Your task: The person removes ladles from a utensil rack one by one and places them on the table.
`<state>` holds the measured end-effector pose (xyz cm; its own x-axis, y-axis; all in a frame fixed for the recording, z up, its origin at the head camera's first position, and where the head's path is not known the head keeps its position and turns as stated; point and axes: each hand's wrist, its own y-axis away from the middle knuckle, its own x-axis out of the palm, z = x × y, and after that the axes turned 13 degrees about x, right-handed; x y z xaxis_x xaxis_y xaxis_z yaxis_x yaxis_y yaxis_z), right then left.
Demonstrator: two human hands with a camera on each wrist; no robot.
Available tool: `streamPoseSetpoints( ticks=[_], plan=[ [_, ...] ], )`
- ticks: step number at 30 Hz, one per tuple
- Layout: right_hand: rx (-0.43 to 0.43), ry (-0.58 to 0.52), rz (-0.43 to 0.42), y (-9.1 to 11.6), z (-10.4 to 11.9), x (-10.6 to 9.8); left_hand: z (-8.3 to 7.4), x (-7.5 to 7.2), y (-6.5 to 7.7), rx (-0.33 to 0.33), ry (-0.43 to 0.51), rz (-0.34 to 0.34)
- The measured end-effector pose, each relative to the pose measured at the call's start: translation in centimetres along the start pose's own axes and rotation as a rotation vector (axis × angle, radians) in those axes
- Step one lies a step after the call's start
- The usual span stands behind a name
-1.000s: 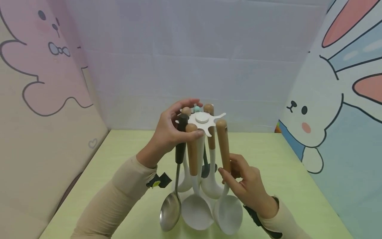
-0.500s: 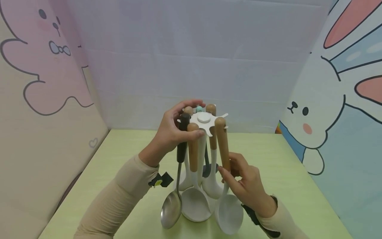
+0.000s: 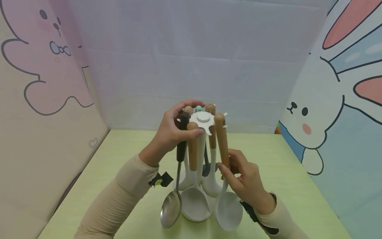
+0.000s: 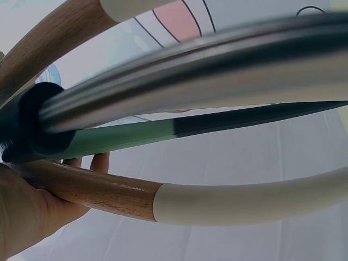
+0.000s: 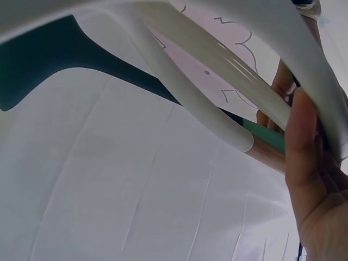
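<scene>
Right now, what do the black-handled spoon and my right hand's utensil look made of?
Spoon: shiny metal, likely stainless steel, from its reflections; black handle, maybe plastic. Utensil in your right hand: smooth brown handle, probably wood by colour; dull white head, perhaps silicone.

two hands point(image 3: 168, 131), six utensils point(image 3: 229, 211), one rack point(image 3: 203, 117)

pale green tabletop point(image 3: 277, 172), creased pale backdrop point(image 3: 194, 59), pink cartoon figure point(image 3: 56, 86) at left, white cartoon rabbit point(image 3: 320, 113) at right
</scene>
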<state>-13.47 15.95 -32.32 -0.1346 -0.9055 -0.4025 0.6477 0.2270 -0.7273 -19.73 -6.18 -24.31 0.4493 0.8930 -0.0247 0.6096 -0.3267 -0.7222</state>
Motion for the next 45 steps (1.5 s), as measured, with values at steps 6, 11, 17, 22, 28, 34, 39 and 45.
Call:
streamPoseSetpoints(
  ticks=[6, 11, 17, 22, 28, 34, 39, 45],
  plan=[
    [0.005, 0.025, -0.011, 0.2, 0.1, -0.4, 0.2, 0.1, 0.0, 0.003, 0.001, -0.005],
    [-0.026, 0.061, -0.050, 0.2, 0.1, -1.0, 0.2, 0.2, -0.1, -0.002, 0.003, -0.010],
    [-0.108, 0.114, -0.112, 0.1, -0.2, -1.7, 0.3, 0.2, -0.2, 0.007, -0.006, -0.013],
    [-0.118, 0.150, -0.132, 0.1, -0.5, -2.2, 0.3, 0.2, -0.2, 0.014, -0.001, -0.013],
    [-0.064, 0.183, -0.156, 0.1, -0.2, -3.1, 0.3, 0.1, -0.2, 0.006, 0.015, -0.010],
    [-0.004, 0.263, -0.214, 0.0, -0.2, -4.4, 0.2, 0.1, -0.3, -0.003, 0.028, -0.003],
    [0.014, 0.320, -0.250, 0.1, -0.7, -5.7, 0.1, 0.1, -0.3, -0.004, 0.024, 0.000],
    [0.037, 0.393, -0.255, 0.4, -1.7, -7.2, 0.2, -0.1, -0.2, 0.003, 0.026, 0.002]
  ],
)
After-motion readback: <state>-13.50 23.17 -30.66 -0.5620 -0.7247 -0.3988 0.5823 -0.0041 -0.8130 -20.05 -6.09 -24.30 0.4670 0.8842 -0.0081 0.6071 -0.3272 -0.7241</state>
